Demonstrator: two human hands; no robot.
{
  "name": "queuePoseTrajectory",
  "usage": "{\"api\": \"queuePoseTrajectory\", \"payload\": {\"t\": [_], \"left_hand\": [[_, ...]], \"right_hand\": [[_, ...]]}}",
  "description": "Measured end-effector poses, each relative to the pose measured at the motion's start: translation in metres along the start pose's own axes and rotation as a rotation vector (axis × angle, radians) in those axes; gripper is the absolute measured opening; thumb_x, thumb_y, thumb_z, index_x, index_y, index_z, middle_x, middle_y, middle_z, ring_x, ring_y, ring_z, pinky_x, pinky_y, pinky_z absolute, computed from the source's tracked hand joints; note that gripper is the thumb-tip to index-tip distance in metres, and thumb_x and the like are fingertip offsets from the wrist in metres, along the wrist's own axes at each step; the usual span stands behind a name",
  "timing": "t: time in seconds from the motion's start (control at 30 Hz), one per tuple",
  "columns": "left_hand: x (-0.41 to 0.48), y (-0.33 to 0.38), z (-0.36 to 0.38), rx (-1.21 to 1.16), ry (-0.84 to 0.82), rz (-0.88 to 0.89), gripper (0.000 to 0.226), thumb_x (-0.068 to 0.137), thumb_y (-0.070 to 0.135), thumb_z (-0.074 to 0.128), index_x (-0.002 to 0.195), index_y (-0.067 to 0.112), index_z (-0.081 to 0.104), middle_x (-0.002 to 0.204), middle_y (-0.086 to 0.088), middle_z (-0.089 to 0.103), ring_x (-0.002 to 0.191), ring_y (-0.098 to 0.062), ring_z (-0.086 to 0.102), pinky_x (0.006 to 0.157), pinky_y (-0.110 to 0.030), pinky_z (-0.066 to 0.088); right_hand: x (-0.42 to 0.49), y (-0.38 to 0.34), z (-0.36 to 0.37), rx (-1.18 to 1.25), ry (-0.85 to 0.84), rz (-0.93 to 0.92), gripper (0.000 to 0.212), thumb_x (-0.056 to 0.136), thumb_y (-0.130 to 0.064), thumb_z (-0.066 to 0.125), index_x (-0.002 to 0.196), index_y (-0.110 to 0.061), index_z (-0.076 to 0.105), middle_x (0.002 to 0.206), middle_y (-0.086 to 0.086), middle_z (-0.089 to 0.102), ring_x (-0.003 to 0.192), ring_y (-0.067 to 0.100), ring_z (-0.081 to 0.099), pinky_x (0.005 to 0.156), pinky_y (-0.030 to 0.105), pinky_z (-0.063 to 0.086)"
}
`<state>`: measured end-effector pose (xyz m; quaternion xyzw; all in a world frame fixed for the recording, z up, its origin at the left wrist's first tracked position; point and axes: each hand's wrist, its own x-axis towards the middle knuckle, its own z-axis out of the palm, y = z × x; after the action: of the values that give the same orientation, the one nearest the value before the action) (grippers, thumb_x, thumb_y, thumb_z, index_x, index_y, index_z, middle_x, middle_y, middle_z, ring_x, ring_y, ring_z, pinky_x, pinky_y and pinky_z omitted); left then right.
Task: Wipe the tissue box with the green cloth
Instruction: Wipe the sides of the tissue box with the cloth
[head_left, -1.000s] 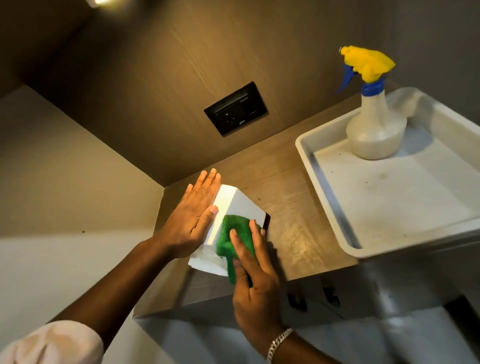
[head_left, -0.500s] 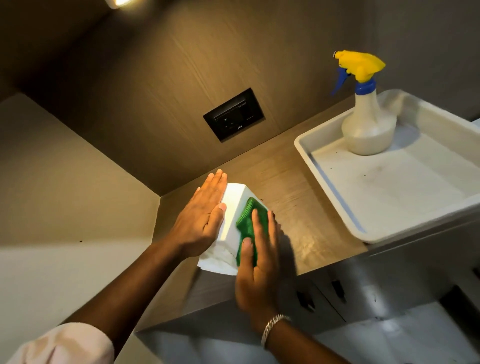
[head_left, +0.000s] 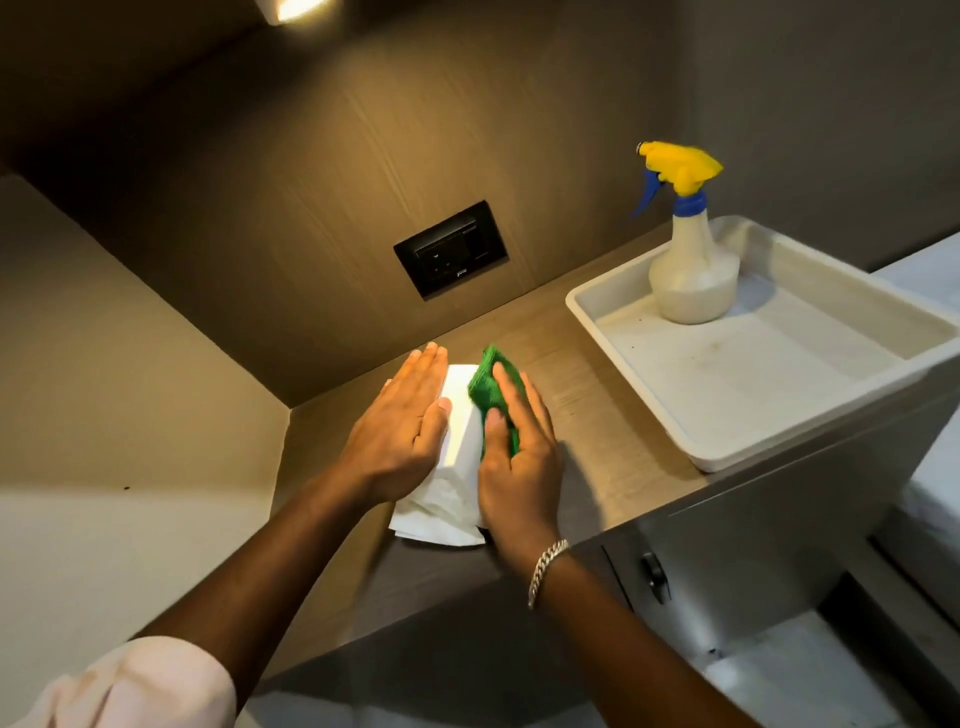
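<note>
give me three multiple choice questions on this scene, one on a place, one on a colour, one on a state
1. Where does the spray bottle stand?
A. in the white tray
B. on the tissue box
C. on the floor

2. What colour is the bottle's trigger head?
A. red
B. yellow
C. black

3. How is the left hand?
A. clenched in a fist
B. gripping the cloth
C. flat against the tissue box

Answers:
1 A, its base sits inside the tray's rim.
2 B, yellow above a blue collar.
3 C, fingers straight on the box, while the right hand presses the green cloth.

both hands (head_left: 400, 431) hide most of the tissue box (head_left: 460, 415).
</note>
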<state>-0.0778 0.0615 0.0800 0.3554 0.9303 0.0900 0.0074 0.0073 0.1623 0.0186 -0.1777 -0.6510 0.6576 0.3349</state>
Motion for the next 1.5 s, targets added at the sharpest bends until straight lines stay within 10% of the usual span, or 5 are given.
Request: {"api": "queuePoseTrajectory", "payload": {"t": [0.23,0.5,0.87,1.27,1.5], "left_hand": [[-0.008,0.015,-0.011,-0.024,-0.008,-0.054,0.067,0.092,0.043,0.017,0.151,0.015,0.008,0.163,-0.002,0.004,0.148,-0.009,0.000,0.118,-0.026,0.003],[0.011,0.019,-0.081,-0.037,-0.675,-0.108,0.110,0.072,0.057,0.067,0.149,0.036,-0.009,0.162,0.007,-0.013,0.149,-0.020,-0.008,0.120,-0.043,0.005],[0.041,0.051,-0.059,0.267,-0.308,-0.372,0.103,0.049,0.092,0.049,0.115,0.014,0.056,0.108,-0.006,0.060,0.092,-0.025,0.056,0.083,-0.043,0.053],[0.091,0.075,-0.060,-0.034,-0.538,-1.076,0.096,0.060,0.090,0.047,0.095,0.001,0.053,0.087,-0.016,0.060,0.071,-0.038,0.060,0.048,-0.042,0.046],[0.079,0.043,-0.053,-0.042,-0.618,-1.000,0.099,0.079,0.078,0.033,0.148,0.006,0.022,0.155,-0.017,0.030,0.141,-0.040,0.030,0.112,-0.056,0.027]], "right_hand": [[-0.072,-0.001,-0.057,0.032,-0.335,0.040,0.055,0.088,-0.003,0.059,0.120,-0.048,0.056,0.146,-0.013,0.041,0.128,-0.005,0.039,0.086,-0.005,0.035],[-0.039,-0.008,-0.124,0.043,-0.513,0.091,0.052,0.084,0.002,0.063,0.109,-0.043,0.066,0.135,-0.006,0.058,0.127,0.001,0.048,0.110,0.026,0.037],[0.009,0.007,-0.147,0.149,-0.532,0.107,0.048,0.084,0.002,0.063,0.111,-0.038,0.067,0.132,-0.007,0.060,0.125,0.005,0.052,0.108,0.033,0.042],[0.013,0.010,-0.120,0.196,-0.489,0.139,0.044,0.087,-0.004,0.063,0.127,-0.022,0.057,0.140,-0.003,0.052,0.126,0.010,0.049,0.098,0.018,0.042],[0.012,0.010,-0.090,0.164,-0.357,0.135,0.043,0.089,-0.012,0.061,0.128,-0.028,0.055,0.129,-0.018,0.050,0.116,0.001,0.048,0.071,-0.005,0.040]]}}
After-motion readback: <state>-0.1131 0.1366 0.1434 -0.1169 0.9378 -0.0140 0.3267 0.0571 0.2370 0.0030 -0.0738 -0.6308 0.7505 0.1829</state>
